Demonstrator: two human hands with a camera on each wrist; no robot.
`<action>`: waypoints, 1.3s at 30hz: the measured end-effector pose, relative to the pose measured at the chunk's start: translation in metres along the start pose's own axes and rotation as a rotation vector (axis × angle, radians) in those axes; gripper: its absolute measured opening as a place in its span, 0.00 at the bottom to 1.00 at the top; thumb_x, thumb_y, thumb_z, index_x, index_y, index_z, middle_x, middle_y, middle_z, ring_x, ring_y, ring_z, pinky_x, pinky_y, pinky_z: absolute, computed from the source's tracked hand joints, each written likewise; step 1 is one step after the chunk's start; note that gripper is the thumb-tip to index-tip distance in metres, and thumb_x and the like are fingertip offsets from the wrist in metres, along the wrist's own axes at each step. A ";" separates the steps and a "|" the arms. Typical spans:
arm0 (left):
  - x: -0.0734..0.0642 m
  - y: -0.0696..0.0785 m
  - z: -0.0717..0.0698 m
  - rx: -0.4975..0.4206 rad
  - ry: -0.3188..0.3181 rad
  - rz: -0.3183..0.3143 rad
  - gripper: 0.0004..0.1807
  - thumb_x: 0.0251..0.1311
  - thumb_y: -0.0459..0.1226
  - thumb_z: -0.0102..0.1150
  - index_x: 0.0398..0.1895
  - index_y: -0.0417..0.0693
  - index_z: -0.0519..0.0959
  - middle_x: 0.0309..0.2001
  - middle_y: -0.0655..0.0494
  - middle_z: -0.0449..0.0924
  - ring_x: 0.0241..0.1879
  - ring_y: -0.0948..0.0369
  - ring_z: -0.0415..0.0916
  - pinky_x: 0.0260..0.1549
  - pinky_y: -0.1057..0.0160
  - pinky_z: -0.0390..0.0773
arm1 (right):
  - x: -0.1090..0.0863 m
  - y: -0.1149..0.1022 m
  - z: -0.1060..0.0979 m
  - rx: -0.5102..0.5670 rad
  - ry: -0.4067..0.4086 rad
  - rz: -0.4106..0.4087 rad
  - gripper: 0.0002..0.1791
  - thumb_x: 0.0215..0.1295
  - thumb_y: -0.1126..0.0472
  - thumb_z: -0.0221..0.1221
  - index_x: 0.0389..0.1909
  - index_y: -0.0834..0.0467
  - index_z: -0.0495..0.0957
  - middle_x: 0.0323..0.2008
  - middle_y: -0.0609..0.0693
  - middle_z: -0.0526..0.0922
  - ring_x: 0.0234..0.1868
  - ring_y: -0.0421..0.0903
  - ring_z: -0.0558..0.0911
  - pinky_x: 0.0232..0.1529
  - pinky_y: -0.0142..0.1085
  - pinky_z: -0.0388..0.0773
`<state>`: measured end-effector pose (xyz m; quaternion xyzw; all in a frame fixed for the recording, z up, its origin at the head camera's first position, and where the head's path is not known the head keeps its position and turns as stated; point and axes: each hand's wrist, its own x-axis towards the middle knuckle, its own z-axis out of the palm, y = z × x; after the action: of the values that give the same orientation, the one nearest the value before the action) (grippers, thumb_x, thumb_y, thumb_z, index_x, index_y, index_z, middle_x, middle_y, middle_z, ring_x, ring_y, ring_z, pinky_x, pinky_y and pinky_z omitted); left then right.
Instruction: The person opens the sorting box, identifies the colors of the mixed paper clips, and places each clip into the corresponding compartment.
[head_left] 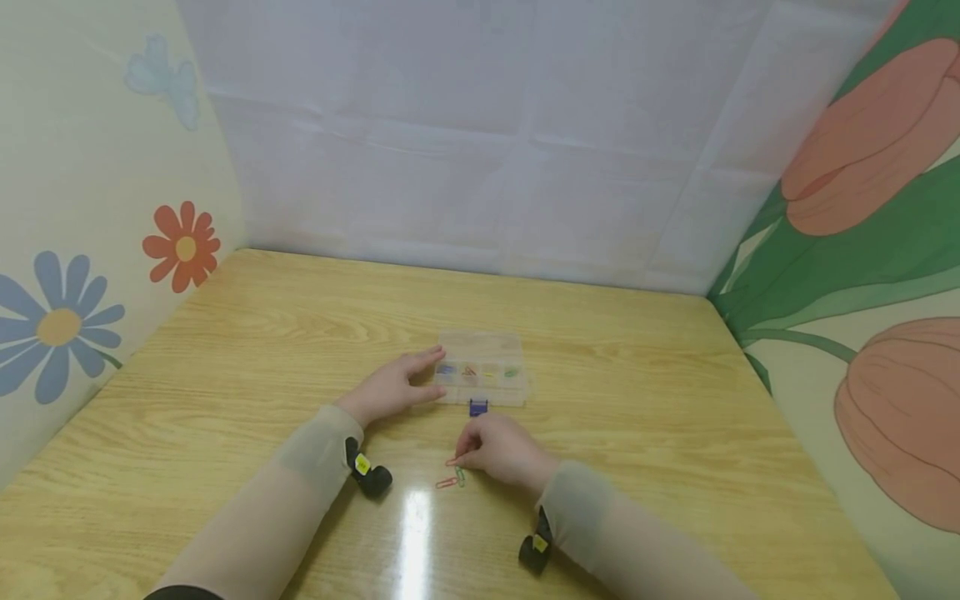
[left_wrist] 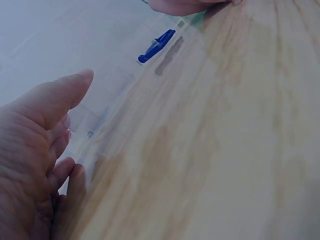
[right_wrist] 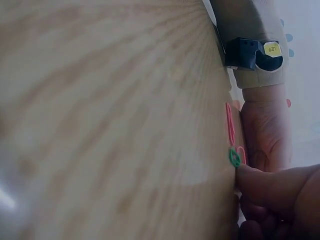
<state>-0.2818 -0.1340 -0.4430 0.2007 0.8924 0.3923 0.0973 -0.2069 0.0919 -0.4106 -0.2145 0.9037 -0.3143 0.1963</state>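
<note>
A clear plastic compartment box stands with its lid raised; blue, red, yellow and green paper clips lie in separate compartments. My left hand is at the box's left side, thumb and fingers spread and fairly straight. In front of the blue latch, my right hand has its thumb and index finger together at a red paper clip, which it appears to pinch. A green paper clip and another red paper clip lie by the fingertips. The right fingers partly hide the pinched clip.
The wooden table extends around the box. A white cloth backdrop hangs behind it, and flower-printed panels flank both sides. Black wrist cameras are strapped to both wrists.
</note>
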 end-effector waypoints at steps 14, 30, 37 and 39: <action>0.000 0.001 0.000 -0.004 0.004 0.000 0.43 0.57 0.60 0.60 0.74 0.59 0.58 0.74 0.58 0.52 0.73 0.49 0.48 0.69 0.43 0.48 | -0.003 0.002 -0.005 0.040 0.009 0.033 0.06 0.59 0.55 0.66 0.26 0.48 0.79 0.28 0.39 0.78 0.32 0.40 0.74 0.38 0.36 0.72; 0.000 -0.001 0.001 0.017 0.009 0.000 0.44 0.57 0.61 0.59 0.74 0.61 0.58 0.75 0.59 0.51 0.72 0.48 0.48 0.69 0.43 0.48 | -0.001 0.008 -0.031 0.098 0.093 0.080 0.02 0.62 0.59 0.63 0.30 0.50 0.80 0.32 0.43 0.79 0.35 0.43 0.76 0.39 0.38 0.74; 0.000 -0.001 0.001 0.020 0.008 0.001 0.44 0.57 0.60 0.59 0.74 0.60 0.57 0.75 0.58 0.51 0.72 0.48 0.48 0.69 0.43 0.48 | 0.006 0.016 -0.044 0.130 0.155 0.157 0.03 0.63 0.60 0.62 0.31 0.55 0.81 0.34 0.46 0.79 0.38 0.45 0.75 0.40 0.39 0.74; 0.000 -0.001 0.001 0.022 0.007 0.000 0.44 0.57 0.61 0.59 0.74 0.60 0.57 0.75 0.58 0.51 0.72 0.48 0.48 0.69 0.43 0.48 | 0.008 0.018 -0.048 0.147 0.181 0.190 0.02 0.63 0.60 0.62 0.32 0.54 0.81 0.35 0.46 0.80 0.39 0.46 0.76 0.43 0.40 0.74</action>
<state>-0.2820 -0.1339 -0.4441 0.2004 0.8970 0.3830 0.0921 -0.2419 0.1244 -0.3892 -0.0842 0.9085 -0.3775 0.1581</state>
